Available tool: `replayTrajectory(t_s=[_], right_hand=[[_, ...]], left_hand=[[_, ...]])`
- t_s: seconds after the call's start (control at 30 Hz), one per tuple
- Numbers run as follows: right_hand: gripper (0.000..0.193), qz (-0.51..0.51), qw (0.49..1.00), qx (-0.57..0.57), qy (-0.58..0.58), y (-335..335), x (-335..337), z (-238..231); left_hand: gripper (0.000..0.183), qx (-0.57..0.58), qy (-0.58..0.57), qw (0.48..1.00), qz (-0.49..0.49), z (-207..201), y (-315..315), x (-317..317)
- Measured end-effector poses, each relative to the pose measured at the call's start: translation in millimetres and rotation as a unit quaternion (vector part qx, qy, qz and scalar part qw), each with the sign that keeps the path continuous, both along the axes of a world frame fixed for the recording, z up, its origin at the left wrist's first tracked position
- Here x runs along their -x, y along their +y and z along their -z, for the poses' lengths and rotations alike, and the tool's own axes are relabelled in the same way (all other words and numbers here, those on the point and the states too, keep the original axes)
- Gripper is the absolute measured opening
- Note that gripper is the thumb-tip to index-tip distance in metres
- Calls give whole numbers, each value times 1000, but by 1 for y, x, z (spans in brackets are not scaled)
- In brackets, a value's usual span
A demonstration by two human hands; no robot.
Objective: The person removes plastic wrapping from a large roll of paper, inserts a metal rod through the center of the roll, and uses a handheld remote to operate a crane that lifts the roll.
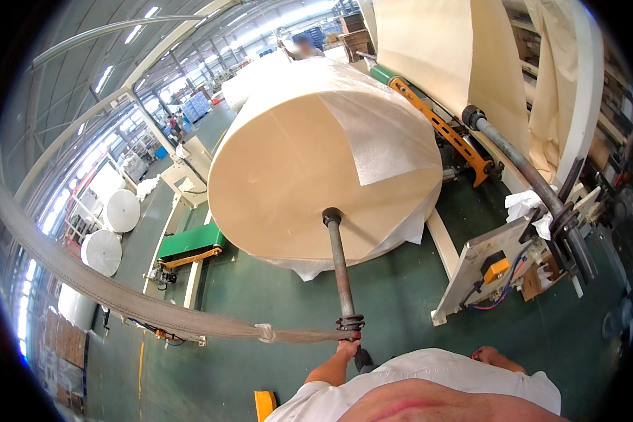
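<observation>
A huge cream paper roll [281, 169] fills the middle of the view, partly wrapped in thin white sheeting [380, 141]. From the core at its end face, a long metal shaft [340, 267] reaches toward me. My left hand [347, 347] is closed around the near end of this shaft, just below its ringed collar [350, 323]. A wide beige lifting strap [155, 299], knotted partway along, runs in from the left and loops around the shaft at my hand. My right arm [503, 361] is bent beside my body at the right; its fingers are hidden.
A machine frame with an orange arm [439, 130], hanging cream paper [429, 49] and a second shaft [520, 165] stands at the right. Left are a green panel [190, 241] on a low frame and several white rolls [122, 211]. Beyond the roll is another person [306, 49].
</observation>
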State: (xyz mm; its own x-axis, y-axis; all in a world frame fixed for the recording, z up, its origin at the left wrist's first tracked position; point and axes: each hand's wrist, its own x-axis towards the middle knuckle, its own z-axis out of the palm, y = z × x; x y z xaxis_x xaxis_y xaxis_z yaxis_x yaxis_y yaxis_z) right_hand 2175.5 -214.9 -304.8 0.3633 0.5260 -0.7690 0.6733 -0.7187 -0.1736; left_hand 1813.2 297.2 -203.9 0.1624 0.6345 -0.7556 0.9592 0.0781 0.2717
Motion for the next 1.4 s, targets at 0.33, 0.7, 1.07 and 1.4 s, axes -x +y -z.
replayTrajectory(t_s=[0.33, 0.7, 1.07, 1.4], right_hand=[[55, 94, 995, -22, 8, 5, -1, -22], [52, 131, 991, -22, 6, 0, 1, -40], [43, 117, 985, -129, -5, 12, 12, -19], [32, 262, 956, -99, 86, 28, 15, -21]], left_hand=[[94, -41, -100, 994, 29, 7, 1, 4], [100, -30, -23, 999, -13, 1, -9, 7], [121, -101, -18, 993, 52, -1, -12, 25], [60, -172, -57, 983, -12, -30, -20, 83]])
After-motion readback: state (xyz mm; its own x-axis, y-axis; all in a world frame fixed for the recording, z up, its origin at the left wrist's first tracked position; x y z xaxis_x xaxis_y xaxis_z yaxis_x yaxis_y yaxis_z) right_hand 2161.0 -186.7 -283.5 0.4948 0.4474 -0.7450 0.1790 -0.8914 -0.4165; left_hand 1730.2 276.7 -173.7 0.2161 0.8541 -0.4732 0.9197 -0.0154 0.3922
